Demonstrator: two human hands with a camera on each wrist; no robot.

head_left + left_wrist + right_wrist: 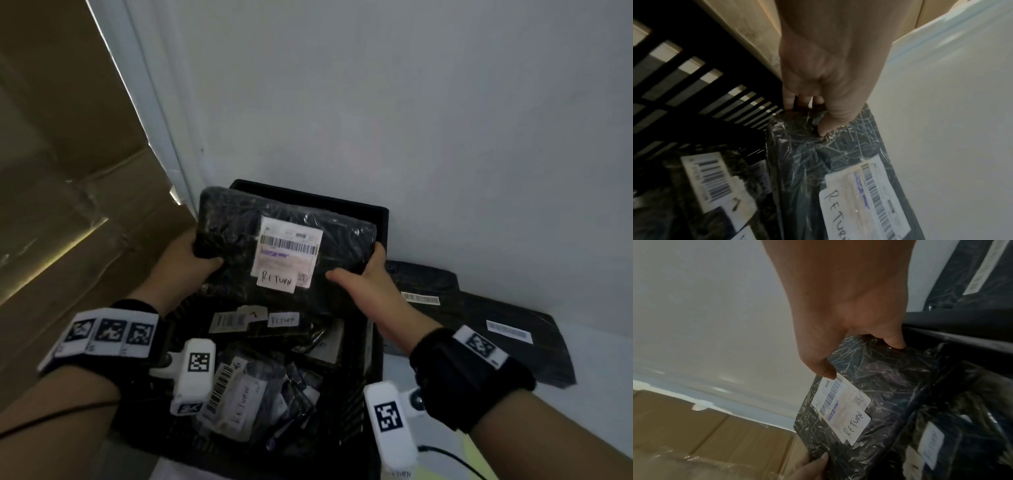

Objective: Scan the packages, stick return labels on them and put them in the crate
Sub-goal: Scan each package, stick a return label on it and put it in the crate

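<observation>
A black plastic-wrapped package with a white shipping label and a handwritten RETURN label hangs over the far half of the black crate. My left hand grips its left edge, thumb on top. My right hand grips its right edge, thumb lying on the top face. The same package shows in both wrist views. Inside the crate lie several wrapped packages bearing RETURN labels.
Two dark packages with barcode labels lie on the white surface right of the crate. A big cardboard box stands at the left. A white wall rises right behind the crate.
</observation>
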